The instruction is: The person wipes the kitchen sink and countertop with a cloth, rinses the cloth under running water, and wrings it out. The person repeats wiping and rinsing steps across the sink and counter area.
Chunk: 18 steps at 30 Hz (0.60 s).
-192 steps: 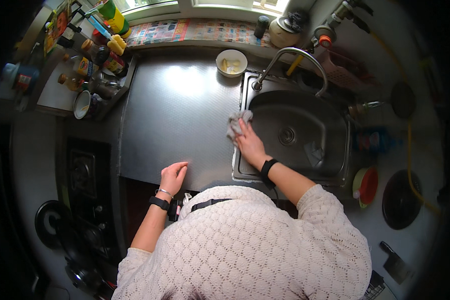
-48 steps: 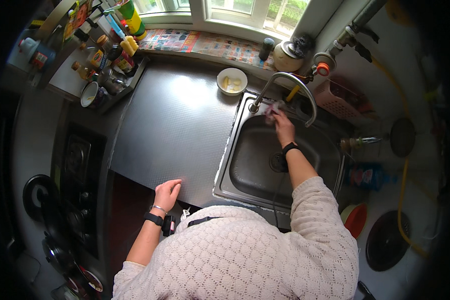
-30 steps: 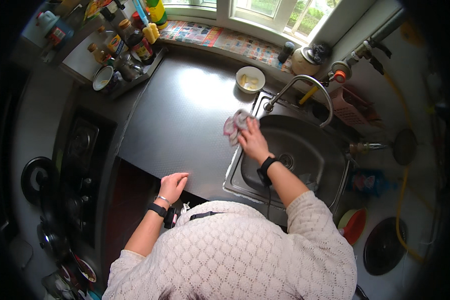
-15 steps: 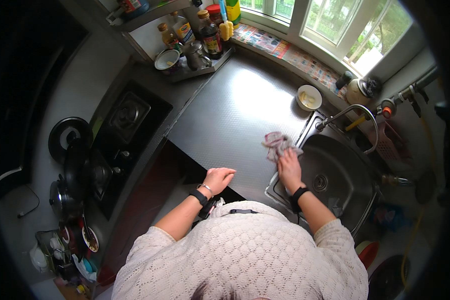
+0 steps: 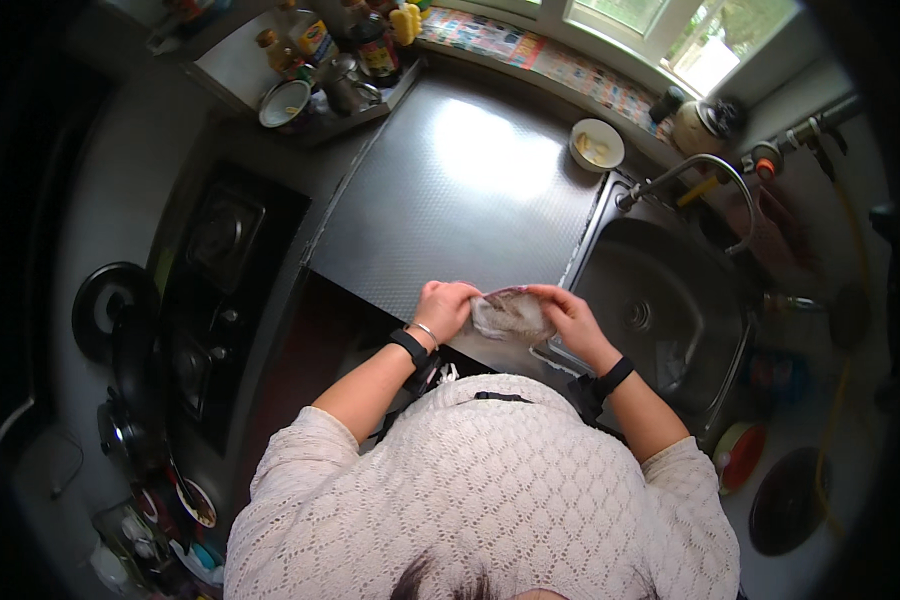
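Note:
A damp-looking whitish cloth (image 5: 513, 316) with a reddish edge and greyish stains is stretched between my two hands, just above the front edge of the steel counter (image 5: 450, 215). My left hand (image 5: 446, 307) pinches its left end, fingers closed. At the opposite end my right hand (image 5: 576, 318) grips the cloth between thumb and fingers, close to the near left corner of the sink (image 5: 610, 270). Both wrists carry dark bands.
A white bowl (image 5: 597, 145) with pale pieces stands by the windowsill, beside the curved faucet (image 5: 710, 160). Bottles (image 5: 375, 45) and a metal pot (image 5: 346, 85) crowd the back left shelf. Left of the counter is a black gas stove (image 5: 205, 290) with pans.
My right hand has lifted the cloth off the counter beside the sink and brought it nearer to me. My left hand has moved up and taken its other end. The view has shifted slightly.

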{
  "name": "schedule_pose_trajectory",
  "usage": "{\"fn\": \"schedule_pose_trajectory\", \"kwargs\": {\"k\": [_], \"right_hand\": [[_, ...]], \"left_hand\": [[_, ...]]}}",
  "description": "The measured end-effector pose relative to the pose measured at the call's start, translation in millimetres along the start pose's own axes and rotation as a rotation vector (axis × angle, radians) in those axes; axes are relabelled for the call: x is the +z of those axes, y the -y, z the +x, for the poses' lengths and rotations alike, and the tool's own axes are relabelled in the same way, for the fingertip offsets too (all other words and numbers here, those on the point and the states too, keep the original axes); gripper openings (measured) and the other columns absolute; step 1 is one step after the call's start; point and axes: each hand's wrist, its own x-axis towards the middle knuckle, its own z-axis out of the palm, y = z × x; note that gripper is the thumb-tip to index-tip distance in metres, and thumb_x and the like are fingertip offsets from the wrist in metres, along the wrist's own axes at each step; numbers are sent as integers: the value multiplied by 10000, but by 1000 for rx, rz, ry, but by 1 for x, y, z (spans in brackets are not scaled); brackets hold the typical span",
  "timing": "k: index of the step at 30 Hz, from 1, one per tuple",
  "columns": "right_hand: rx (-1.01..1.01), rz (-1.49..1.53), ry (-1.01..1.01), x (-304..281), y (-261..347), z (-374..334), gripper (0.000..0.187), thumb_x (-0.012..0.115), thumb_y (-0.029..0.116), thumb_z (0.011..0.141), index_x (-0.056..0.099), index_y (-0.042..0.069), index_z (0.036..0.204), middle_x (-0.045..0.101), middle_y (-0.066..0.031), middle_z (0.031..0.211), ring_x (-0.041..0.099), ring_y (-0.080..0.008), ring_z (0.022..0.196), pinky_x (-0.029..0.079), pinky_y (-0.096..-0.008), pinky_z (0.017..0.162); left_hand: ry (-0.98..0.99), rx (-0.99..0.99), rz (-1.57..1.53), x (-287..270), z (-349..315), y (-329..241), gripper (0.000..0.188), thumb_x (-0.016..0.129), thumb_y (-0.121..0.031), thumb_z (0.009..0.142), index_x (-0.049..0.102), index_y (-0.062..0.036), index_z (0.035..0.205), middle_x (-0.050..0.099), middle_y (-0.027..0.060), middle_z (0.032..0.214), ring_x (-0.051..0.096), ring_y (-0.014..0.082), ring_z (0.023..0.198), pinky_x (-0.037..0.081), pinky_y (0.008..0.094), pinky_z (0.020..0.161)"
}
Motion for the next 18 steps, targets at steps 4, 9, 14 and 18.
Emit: {"fn": "schedule_pose_trajectory", "kwargs": {"k": [4, 9, 14, 18], "right_hand": [[-33, 81, -224, -8, 4, 4, 323, 489, 48, 970, 548, 7, 1284, 635, -45, 1103, 577, -113, 989, 452, -247, 897], [87, 167, -438, -19, -3, 26, 437, 496, 81, 976, 415, 22, 1401, 607, -65, 1119, 559, -113, 979, 455, -246, 878], [4, 134, -447, -27, -5, 31, 410, 474, 107, 990, 432, 11, 1386, 596, -63, 1148, 559, -111, 970, 466, -245, 851], [193, 16, -319, -24, 10, 19, 368, 494, 99, 977, 503, 12, 1335, 624, -47, 1073, 569, -85, 860, 483, -227, 736]], "left_hand": [[-41, -219, -391, -25, 23, 5, 155, 579, -80, 827, 688, -52, 933, 689, 76, 852, 662, 194, 777, 516, 317, 720], [-107, 88, -83, -59, 37, 13, 81, 618, -146, 792, 674, -99, 827, 671, 51, 815, 633, 227, 802, 438, 362, 862], [119, 155, 89, -67, 31, 15, 160, 636, -185, 780, 663, -120, 924, 659, 43, 1029, 575, 240, 1045, 344, 407, 974], [151, 175, 83, -41, 23, 8, 423, 705, -326, 786, 614, -160, 1164, 513, 88, 1333, 444, 292, 1254, 300, 436, 1044]]}}
